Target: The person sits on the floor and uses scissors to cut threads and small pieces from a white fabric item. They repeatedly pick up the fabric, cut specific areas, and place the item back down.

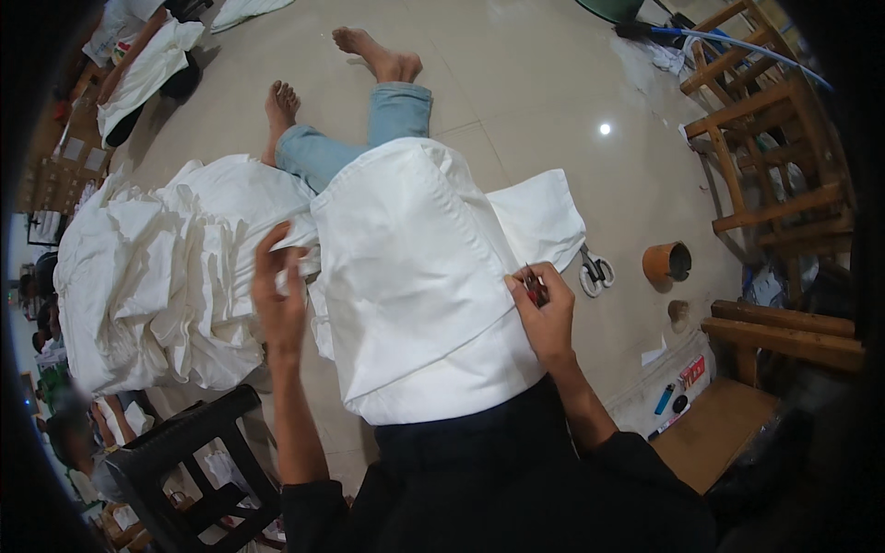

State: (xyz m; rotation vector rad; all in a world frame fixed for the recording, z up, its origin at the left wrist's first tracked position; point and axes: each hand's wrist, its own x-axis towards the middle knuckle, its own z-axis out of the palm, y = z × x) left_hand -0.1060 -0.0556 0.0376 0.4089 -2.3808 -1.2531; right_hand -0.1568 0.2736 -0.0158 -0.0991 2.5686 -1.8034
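One co-worker's arm (132, 61): far to the left of and beyond the lap cloth (406, 267), with white fabric (161, 60) beside it.
Fabric pile (152, 286): left of the lap cloth; white, heaped in loose folds.
Black stool (184, 431): nearer the person than the fabric pile, left of the lap cloth; partly in view.
Left hand (279, 290): raised at the left edge of the lap cloth; fingers apart and curved; contact with the fabric cannot be determined.
Legs (323, 152): in light blue trousers, extending from beyond the lap cloth; both feet bare on the tiled floor (502, 64).
Lap cloth: white, spread over the person's lap, with a seam down its right part and a diagonal fold toward the near edge.
Right hand (546, 309): at the right edge of the lap cloth; fingers clamped on a small tool (535, 288), dark with red, mostly hidden; whether they also grip the fabric cannot be determined.
White flap (544, 217): projects right of the lap cloth; whether joined to it cannot be determined.
Scissors (596, 274): on the floor, right of the lap cloth, just beside the flap.
Orange-brown cup (658, 264): farther right of the lap cloth than the scissors.
Blue lighter (665, 399): right of the lap cloth, toward the person.
Wooden frame (779, 209): far right of the lap cloth.
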